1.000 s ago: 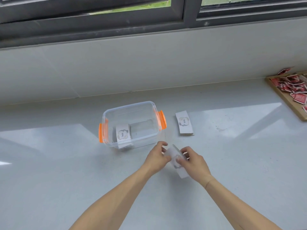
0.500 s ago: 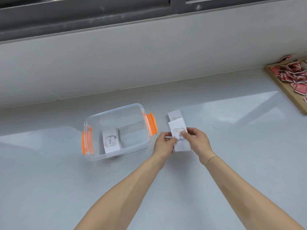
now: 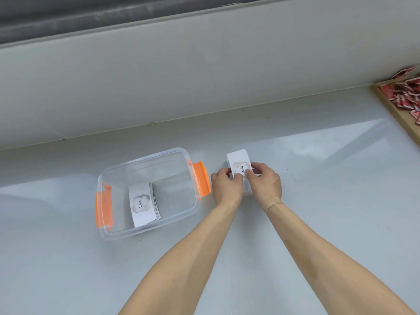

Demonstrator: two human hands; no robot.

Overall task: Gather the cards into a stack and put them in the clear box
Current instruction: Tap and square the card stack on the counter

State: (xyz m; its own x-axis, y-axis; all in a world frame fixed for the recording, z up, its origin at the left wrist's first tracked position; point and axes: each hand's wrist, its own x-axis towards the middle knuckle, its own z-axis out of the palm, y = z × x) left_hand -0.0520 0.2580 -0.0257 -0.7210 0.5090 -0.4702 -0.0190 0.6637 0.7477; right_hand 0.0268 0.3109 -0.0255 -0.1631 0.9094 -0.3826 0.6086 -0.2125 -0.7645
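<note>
Both hands meet over a stack of white cards (image 3: 239, 163) on the pale counter (image 3: 318, 201), just right of the clear box (image 3: 145, 194). The left hand (image 3: 226, 186) pinches the stack's left edge; the right hand (image 3: 264, 181) presses thumb and fingertips on the top card. A second card stack (image 3: 143, 204) lies inside the box, between its orange latches (image 3: 201, 181).

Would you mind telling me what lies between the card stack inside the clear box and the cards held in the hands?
In the head view, only the clear box's right wall and its orange latch.
</note>
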